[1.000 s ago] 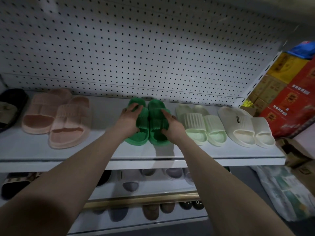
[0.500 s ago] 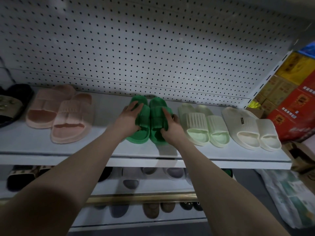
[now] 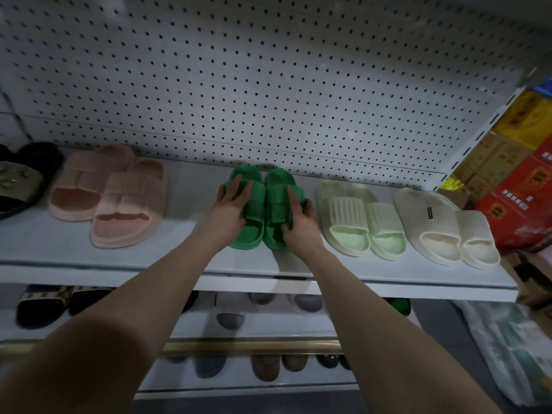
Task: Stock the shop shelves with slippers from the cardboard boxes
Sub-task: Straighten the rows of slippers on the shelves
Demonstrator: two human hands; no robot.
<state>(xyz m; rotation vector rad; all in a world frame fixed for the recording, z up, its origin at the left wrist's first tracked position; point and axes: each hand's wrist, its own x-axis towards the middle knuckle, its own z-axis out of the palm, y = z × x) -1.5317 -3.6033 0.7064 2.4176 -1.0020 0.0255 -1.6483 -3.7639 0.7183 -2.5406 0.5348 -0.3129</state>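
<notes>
Hands: barely shifting since a second ago, both staying clasped on the pair.
Bright green ribbed foam slippers: sitting side by side on the white metal shelf, between a pink ribbed pair and a pale green ribbed pair.
Left hand: fingers wrapping the left slipper's strap.
Right hand: fingers and thumb gripping the right slipper.

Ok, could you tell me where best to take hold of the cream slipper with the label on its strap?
Probably the ribbed strap of the cream slipper, reached from the shelf's front edge: it lies flat with its toe opening facing you, so fingers slide under, thumb on top. Its partner sits against one side, hindering a side grip.
</notes>
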